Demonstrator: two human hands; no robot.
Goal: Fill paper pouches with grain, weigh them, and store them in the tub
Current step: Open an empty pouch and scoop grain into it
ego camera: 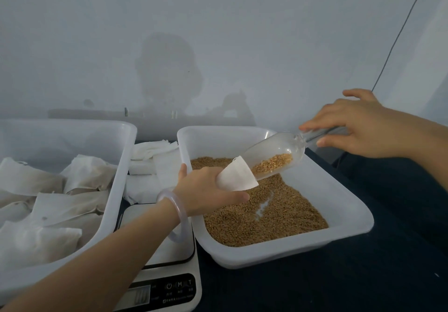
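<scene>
Filling step: left hand [206, 188] grips a paper pouch [236, 175]; from two o'clock, right hand [358, 127] pinches a grain scoop [274, 158]; next, tip it steeply.

One view only: wide-angle cam on person's head, facing fwd and down at dark desk [315, 287], close up; pale wall [218, 20] fills upper half, digital scale [167, 287] cut by bottom edge.

Scale [167, 285] buttons read "M" and "T" — display blurred.
</scene>
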